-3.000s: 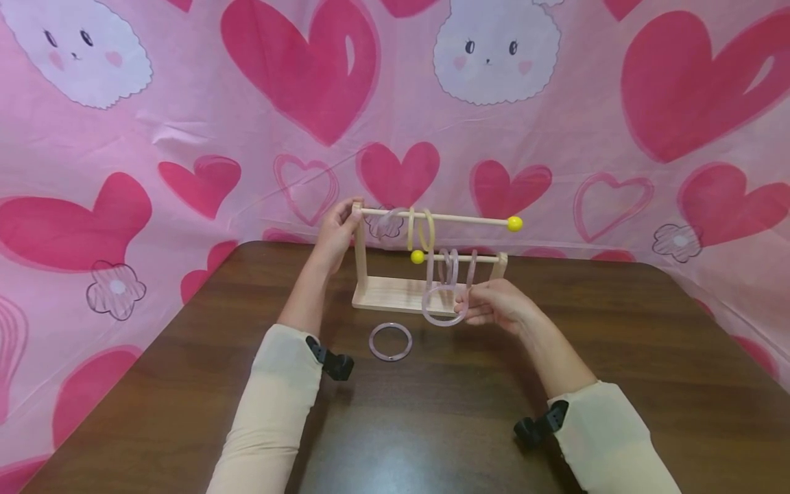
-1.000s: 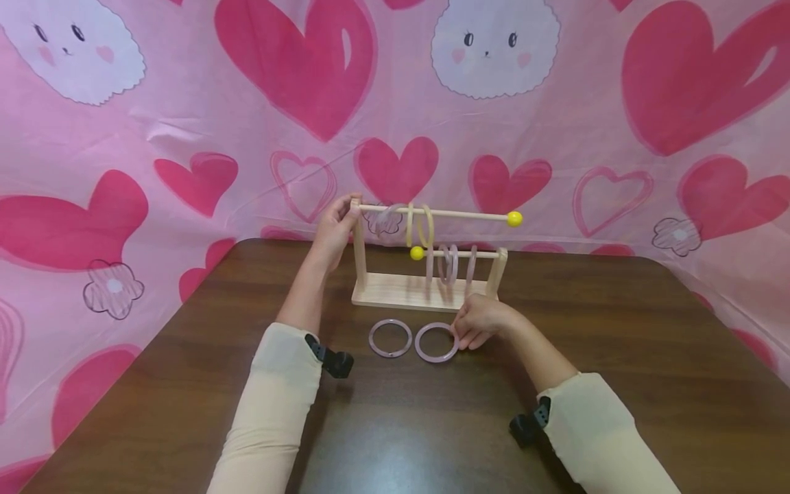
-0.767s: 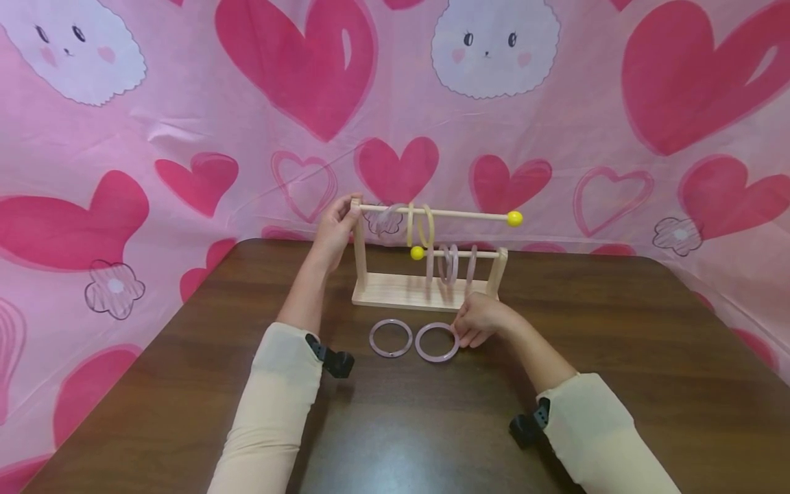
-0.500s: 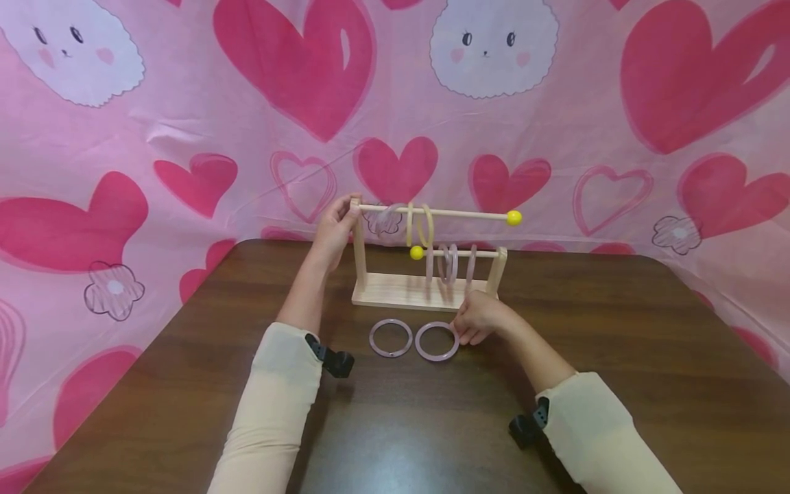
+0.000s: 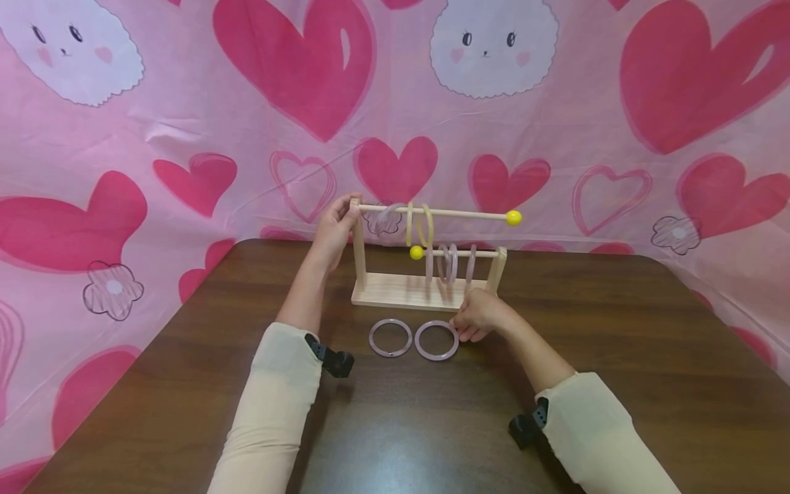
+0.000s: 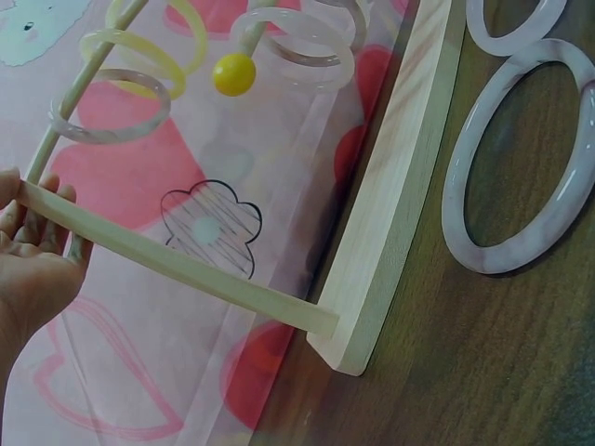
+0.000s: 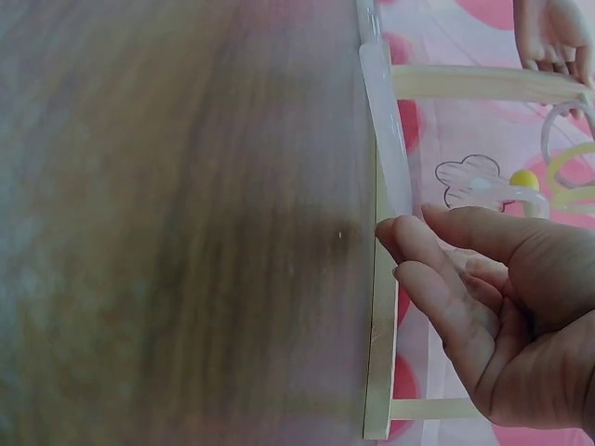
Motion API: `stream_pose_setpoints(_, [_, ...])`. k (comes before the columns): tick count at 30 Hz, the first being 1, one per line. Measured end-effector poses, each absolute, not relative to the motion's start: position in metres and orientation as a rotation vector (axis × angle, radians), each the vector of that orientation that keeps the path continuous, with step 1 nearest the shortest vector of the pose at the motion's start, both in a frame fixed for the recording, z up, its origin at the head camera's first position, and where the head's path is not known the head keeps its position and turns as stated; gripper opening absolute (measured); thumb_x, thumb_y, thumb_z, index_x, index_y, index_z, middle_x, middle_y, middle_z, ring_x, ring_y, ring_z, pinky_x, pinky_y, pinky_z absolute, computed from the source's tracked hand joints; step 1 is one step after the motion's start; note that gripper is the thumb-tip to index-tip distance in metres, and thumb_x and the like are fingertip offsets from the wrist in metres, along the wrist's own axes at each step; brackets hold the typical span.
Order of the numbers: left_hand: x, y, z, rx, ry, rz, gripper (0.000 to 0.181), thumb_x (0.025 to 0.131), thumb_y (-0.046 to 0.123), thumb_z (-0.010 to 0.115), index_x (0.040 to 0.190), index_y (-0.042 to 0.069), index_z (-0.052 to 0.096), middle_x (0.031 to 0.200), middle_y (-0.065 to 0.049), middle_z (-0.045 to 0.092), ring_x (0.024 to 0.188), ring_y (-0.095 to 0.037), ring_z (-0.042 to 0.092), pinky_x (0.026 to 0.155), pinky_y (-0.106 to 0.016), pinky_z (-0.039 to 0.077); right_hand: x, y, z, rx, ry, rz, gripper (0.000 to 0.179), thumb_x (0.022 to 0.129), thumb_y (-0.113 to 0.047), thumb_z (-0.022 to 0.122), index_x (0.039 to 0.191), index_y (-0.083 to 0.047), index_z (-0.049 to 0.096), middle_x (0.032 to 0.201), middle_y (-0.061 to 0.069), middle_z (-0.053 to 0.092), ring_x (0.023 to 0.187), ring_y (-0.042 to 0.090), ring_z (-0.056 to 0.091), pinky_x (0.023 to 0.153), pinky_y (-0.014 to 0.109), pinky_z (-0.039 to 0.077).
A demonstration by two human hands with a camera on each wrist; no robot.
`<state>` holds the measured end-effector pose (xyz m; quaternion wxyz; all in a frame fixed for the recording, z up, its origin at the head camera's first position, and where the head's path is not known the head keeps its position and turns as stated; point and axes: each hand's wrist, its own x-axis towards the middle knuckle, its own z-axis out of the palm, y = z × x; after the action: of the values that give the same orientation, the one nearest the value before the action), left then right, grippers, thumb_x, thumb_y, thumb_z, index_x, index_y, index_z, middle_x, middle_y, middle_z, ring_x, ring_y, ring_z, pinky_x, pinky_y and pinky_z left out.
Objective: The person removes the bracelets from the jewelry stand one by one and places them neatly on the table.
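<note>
A wooden bangle stand (image 5: 401, 291) with yellow-tipped rods stands at the table's back. My left hand (image 5: 335, 230) grips the top of its tall left post (image 6: 177, 260). Two bangles lie flat in front: a left pale purple bangle (image 5: 372, 341) and a right pale purple bangle (image 5: 418, 343). Thumb and fingertips of my right hand (image 5: 484, 314) pinch the right bangle's edge, as the right wrist view also shows. Two yellow bangles (image 5: 410, 233) and a pale one (image 6: 112, 135) hang on the upper rod. Several pale purple bangles (image 5: 454, 264) hang from the lower rod.
The brown wooden table (image 5: 395, 425) reaches back to a pink heart-patterned cloth (image 5: 247, 123). A yellow ball (image 5: 514, 217) caps the upper rod's right end; another yellow ball (image 5: 416, 252) caps the lower rod's left end. Each sleeve carries a black wrist camera (image 5: 527, 427).
Three seconds ago my right hand held the bangle raised before the lower rod. It came down flat beside the other bangle and has since shifted very slightly. The left hand stays on the post.
</note>
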<state>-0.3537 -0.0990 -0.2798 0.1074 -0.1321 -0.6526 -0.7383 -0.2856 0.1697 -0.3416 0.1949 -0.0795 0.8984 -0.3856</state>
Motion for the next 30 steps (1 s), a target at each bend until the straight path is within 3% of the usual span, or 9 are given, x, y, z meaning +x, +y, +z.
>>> stream_pose_setpoints(11, [-0.3552,-0.0992,-0.2806,-0.386,-1.926,-2.169,0.034,0.097,0.003,0.042,0.130,-0.004,0.043,0.129,-0.023,0.047,0.106,-0.017,0.048,0.095,-0.030,0.037,-0.2853,0.1702,-0.3402,-0.220,2.540,-1.082,0.017,0.084,-0.006,0.063,0.078,0.009,0.065,0.060,0.011,0.064,0.056,0.018,0.064,0.053,0.033,0.053])
stream_pose_setpoints(18, [-0.3551,-0.0993,-0.2809,-0.399,-1.908,-2.184,0.034,0.097,0.003,0.042,0.130,-0.004,0.043,0.126,-0.023,0.048,0.109,-0.023,0.048,0.095,-0.029,0.037,-0.2853,0.1714,-0.3393,-0.223,2.549,-1.094,0.018,0.085,-0.008,0.063,0.079,0.008,0.066,0.063,0.011,0.065,0.058,0.020,0.065,0.055,0.034,0.053])
stream_pose_setpoints(30, [-0.3542,-0.0994,-0.2816,-0.411,-1.899,-2.181,0.034,0.097,0.004,0.042,0.130,-0.004,0.043,0.125,-0.023,0.049,0.100,-0.014,0.049,0.095,-0.029,0.037,-0.2856,0.1636,-0.3317,-0.334,2.574,-1.187,0.020,0.085,-0.010,0.063,0.085,0.010,0.068,0.066,0.013,0.066,0.060,0.020,0.065,0.058,0.035,0.054])
